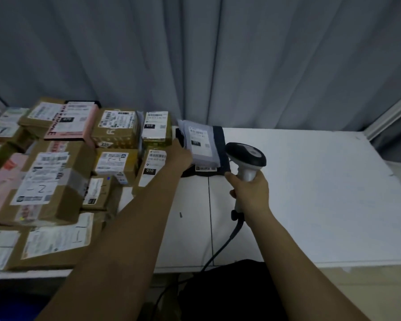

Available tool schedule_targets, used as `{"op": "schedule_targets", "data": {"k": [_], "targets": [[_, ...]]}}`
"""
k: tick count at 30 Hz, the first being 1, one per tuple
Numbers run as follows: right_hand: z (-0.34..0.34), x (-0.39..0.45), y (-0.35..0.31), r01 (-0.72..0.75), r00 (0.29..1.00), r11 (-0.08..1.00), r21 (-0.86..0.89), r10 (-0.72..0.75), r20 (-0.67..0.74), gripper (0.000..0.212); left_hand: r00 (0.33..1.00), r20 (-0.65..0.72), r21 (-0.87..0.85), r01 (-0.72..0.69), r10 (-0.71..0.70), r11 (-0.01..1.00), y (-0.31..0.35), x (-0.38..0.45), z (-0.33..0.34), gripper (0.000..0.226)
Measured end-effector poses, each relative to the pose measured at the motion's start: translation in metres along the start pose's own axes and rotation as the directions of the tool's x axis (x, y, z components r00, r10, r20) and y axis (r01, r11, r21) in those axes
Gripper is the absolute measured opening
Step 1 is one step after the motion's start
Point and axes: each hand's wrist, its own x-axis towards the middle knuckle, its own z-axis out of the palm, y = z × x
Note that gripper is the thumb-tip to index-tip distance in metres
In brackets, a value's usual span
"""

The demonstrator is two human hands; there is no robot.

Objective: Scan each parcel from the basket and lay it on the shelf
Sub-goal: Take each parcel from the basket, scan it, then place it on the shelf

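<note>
- Our left hand (182, 156) reaches across the white shelf (310, 193) to a grey mailer parcel (200, 143); it touches the parcel's left edge, but we cannot tell whether our fingers close around it.
- The parcel lies tilted on top of a dark flat parcel (221, 147), its white label facing up.
- Our right hand (250, 191) grips the handle of a barcode scanner (245, 156), fingers curled round it, head just beside the grey parcel's right edge.
- The scanner's black cable (220, 251) trails down over the shelf's front edge.
- Labelled cardboard boxes (56, 177) crowd the shelf's left side, some stacked.
</note>
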Motion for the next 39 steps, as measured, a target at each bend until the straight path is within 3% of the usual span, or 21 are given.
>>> {"op": "schedule_targets", "data": {"k": [6,13,16,23,29,34,39], "targets": [[0.017,-0.01,-0.004,0.037,0.995,0.998,-0.057,-0.032,0.094,0.019,0.996,-0.051,-0.052,-0.069,0.067,0.996,-0.006,-0.031,-0.023,0.018],[0.057,-0.063,-0.014,0.043,0.966,0.999,-0.017,-0.037,0.255,0.02,0.989,-0.105,-0.1,-0.113,0.102,0.989,-0.033,-0.094,-0.084,0.03],[0.085,-0.095,-0.012,0.04,0.939,0.999,-0.027,-0.028,0.344,0.016,0.975,-0.171,-0.071,-0.153,0.139,0.986,-0.051,-0.127,-0.115,0.022],[0.14,-0.185,0.004,0.054,0.847,0.991,-0.126,0.021,0.531,0.022,0.944,-0.321,-0.167,0.02,-0.074,0.986,-0.119,-0.205,-0.191,0.024],[0.159,-0.268,0.02,0.197,0.73,0.965,-0.175,-0.025,0.683,0.029,0.873,-0.448,-0.232,0.095,-0.193,0.968,-0.202,-0.293,-0.24,0.017],[0.177,-0.317,0.042,0.352,0.552,0.906,-0.234,0.001,0.834,0.021,0.746,-0.555,-0.282,0.248,-0.368,0.927,-0.298,-0.355,-0.27,0.006],[0.212,-0.347,0.06,0.518,0.389,0.805,-0.288,0.078,0.918,0.02,0.771,-0.403,-0.245,0.428,-0.493,0.87,-0.366,-0.402,-0.272,0.016]]}}
